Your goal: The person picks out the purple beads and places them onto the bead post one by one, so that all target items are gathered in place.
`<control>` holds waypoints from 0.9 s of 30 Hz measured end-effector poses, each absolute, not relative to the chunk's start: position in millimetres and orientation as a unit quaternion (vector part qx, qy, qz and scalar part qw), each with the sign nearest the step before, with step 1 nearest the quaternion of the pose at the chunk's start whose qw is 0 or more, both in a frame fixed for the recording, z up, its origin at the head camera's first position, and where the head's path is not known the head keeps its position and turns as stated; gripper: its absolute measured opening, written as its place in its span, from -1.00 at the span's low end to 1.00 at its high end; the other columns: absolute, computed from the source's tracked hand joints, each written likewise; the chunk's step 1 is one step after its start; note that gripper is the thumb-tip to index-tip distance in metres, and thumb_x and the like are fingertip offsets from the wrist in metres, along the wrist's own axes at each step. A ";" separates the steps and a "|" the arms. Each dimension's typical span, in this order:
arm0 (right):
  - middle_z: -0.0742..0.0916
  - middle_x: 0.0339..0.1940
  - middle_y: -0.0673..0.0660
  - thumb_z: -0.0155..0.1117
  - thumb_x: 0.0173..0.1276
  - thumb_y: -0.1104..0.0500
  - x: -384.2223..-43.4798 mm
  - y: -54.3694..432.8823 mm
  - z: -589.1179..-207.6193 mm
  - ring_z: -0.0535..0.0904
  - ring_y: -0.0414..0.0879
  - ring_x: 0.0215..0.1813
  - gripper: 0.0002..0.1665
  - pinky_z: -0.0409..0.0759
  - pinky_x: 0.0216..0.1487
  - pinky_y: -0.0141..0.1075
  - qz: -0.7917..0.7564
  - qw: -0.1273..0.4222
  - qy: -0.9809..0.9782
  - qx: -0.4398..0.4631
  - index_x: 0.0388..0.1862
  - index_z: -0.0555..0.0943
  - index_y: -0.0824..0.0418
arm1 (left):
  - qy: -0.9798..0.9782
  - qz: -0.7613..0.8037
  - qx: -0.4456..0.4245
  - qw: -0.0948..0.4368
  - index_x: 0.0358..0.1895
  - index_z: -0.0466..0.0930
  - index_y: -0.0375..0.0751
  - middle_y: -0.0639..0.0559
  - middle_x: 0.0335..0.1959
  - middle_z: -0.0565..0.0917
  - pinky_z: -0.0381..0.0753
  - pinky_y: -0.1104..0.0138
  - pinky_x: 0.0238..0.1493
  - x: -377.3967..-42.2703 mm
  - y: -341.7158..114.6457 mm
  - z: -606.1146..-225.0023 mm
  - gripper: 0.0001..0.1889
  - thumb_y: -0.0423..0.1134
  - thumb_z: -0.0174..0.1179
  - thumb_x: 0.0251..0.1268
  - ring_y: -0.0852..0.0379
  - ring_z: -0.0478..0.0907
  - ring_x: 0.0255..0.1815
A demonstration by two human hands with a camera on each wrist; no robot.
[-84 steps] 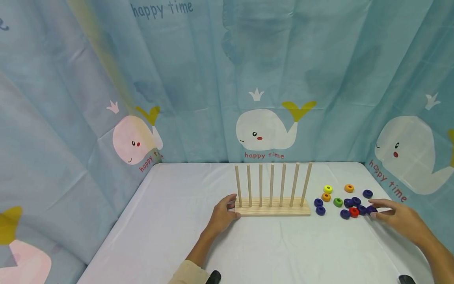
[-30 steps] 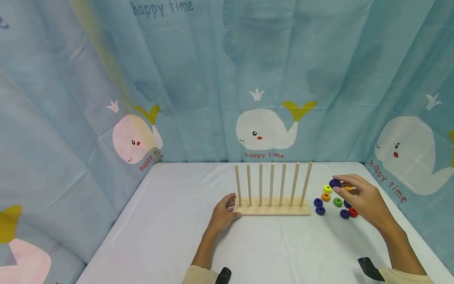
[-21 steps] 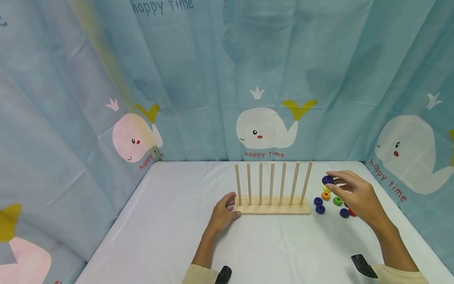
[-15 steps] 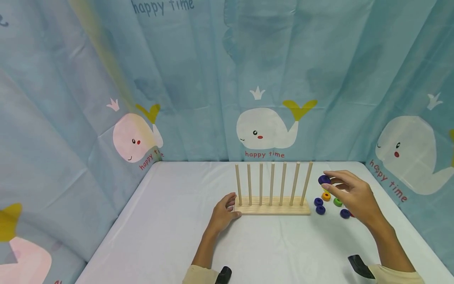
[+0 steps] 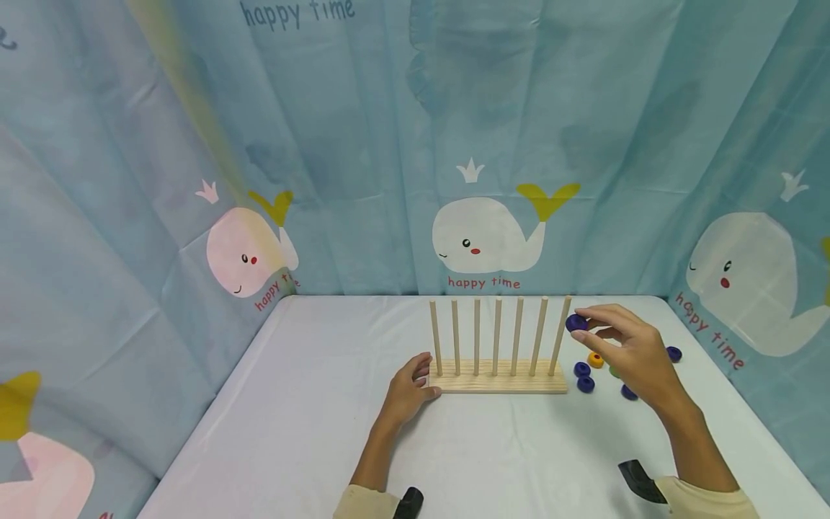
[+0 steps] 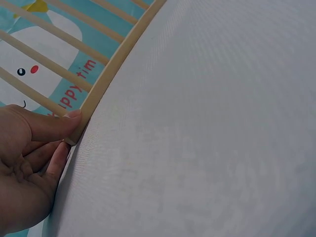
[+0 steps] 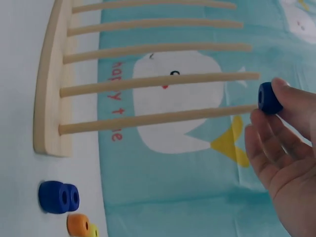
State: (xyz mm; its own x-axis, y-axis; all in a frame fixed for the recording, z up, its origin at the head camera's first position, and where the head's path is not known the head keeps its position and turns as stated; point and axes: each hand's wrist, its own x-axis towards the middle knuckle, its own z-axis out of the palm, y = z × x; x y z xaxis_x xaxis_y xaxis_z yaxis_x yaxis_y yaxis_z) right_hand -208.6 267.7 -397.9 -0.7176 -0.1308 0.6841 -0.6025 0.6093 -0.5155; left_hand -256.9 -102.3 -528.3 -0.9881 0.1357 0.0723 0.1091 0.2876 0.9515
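A wooden rack [image 5: 499,386] with a row of several upright bare pegs stands on the white table. At its left end, my left hand [image 5: 405,395] grips the base, thumb in front; the left wrist view shows the thumb [image 6: 54,126] on the base's corner. Between the thumb and fingers of my right hand [image 5: 638,357] is a dark blue bead [image 5: 576,323], raised off the table. It is level with the upper part of the rightmost peg [image 5: 560,335]. In the right wrist view, the bead [image 7: 269,98] is close to the peg tips, its hole facing them.
Right of the rack lie several loose beads: two blue beads [image 5: 584,378] side by side, an orange bead [image 5: 595,360], a blue bead [image 5: 629,393] and another blue bead [image 5: 674,354]. My right hand hides others. A blue whale-print curtain [image 5: 363,180] surrounds the table.
My right hand has taken a blue bead from the right side of the pile, lifted it and carried it left to the rightmost peg. My left hand keeps its hold on the rack.
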 end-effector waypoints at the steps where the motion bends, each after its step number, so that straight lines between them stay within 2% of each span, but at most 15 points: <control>1: 0.75 0.03 0.10 0.53 0.23 0.50 -209.6 266.1 -397.4 0.60 -0.46 0.01 -0.50 0.58 0.06 -0.77 0.385 0.307 -0.842 0.221 0.17 0.74 0.29 | 0.802 0.592 0.078 0.010 0.54 0.38 -0.35 -0.26 0.47 0.54 0.58 0.05 0.50 -257.0 -102.5 -529.2 -0.22 -0.55 0.43 0.22 -0.23 0.50 0.46; 11: 0.76 0.05 0.16 0.54 0.19 0.52 -213.0 250.2 -391.1 0.62 -0.46 0.04 -0.47 0.59 0.08 -0.74 0.401 0.307 -0.828 0.246 0.16 0.74 0.31 | 0.800 0.595 0.081 0.009 0.54 0.38 -0.36 -0.27 0.47 0.53 0.58 0.05 0.50 -256.1 -102.7 -529.5 -0.23 -0.55 0.43 0.23 -0.24 0.50 0.47; 18: 0.76 0.08 0.08 0.52 0.25 0.50 -216.1 242.9 -386.9 0.64 -0.43 0.03 -0.48 0.63 0.04 -0.72 0.412 0.292 -0.825 0.254 0.19 0.74 0.26 | 0.804 0.590 0.081 0.007 0.54 0.39 -0.34 -0.26 0.46 0.54 0.59 0.07 0.49 -257.3 -103.9 -531.4 -0.23 -0.53 0.44 0.23 -0.22 0.51 0.46; 27: 0.76 0.07 0.09 0.51 0.26 0.50 -218.0 230.7 -380.1 0.64 -0.40 0.04 -0.46 0.65 0.06 -0.68 0.418 0.290 -0.819 0.265 0.23 0.73 0.28 | 0.805 0.588 0.079 0.008 0.54 0.38 -0.33 -0.25 0.46 0.54 0.59 0.10 0.49 -257.2 -103.7 -531.5 -0.23 -0.52 0.44 0.25 -0.21 0.52 0.46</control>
State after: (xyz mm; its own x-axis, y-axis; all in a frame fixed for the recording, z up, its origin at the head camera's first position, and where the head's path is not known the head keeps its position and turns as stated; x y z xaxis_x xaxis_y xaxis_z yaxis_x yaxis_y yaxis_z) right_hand -218.0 230.7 -380.1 -0.6907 -0.1916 0.6973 -0.6772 0.5094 -0.5309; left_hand -257.2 -103.7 -531.5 -0.9875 0.1361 0.0792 0.1168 0.2956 0.9482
